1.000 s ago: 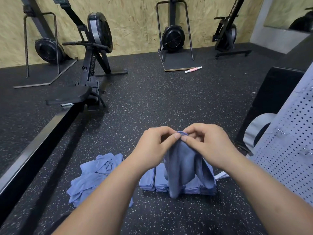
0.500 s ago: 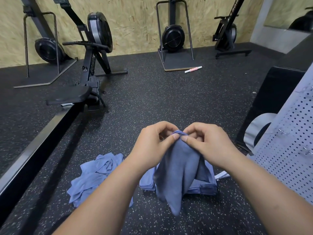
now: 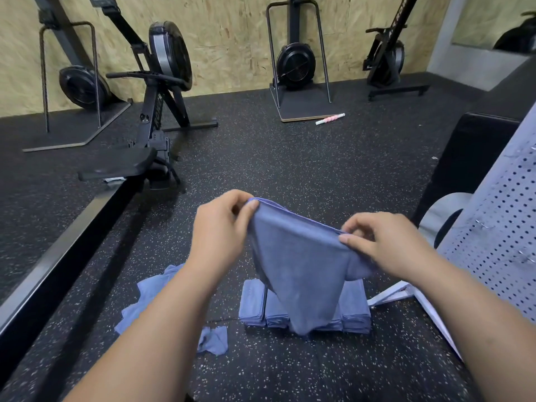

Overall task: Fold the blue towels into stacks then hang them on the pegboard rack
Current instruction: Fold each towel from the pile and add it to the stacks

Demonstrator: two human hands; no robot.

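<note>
Head view: the left hand (image 3: 220, 227) and right hand (image 3: 380, 242) each pinch the top hem of 1 blue towel (image 3: 298, 271) between thumb and fingers, holding it up above the speckled black floor (image 3: 290, 169). The hem stretches between them, higher at the left, and the cloth hangs to a point over a row of folded towels (image 3: 253, 303) standing side by side on the floor. A loose heap of unfolded towels (image 3: 142, 297) lies to the left of that row, partly behind the left forearm. The grey pegboard rack (image 3: 493, 216) leans at the right edge, with small metal hooks (image 3: 486, 226) in its holes. Half a second ago the 2 hands met at 1 bunched spot; now they are apart and the towel is opened wide.
</note>
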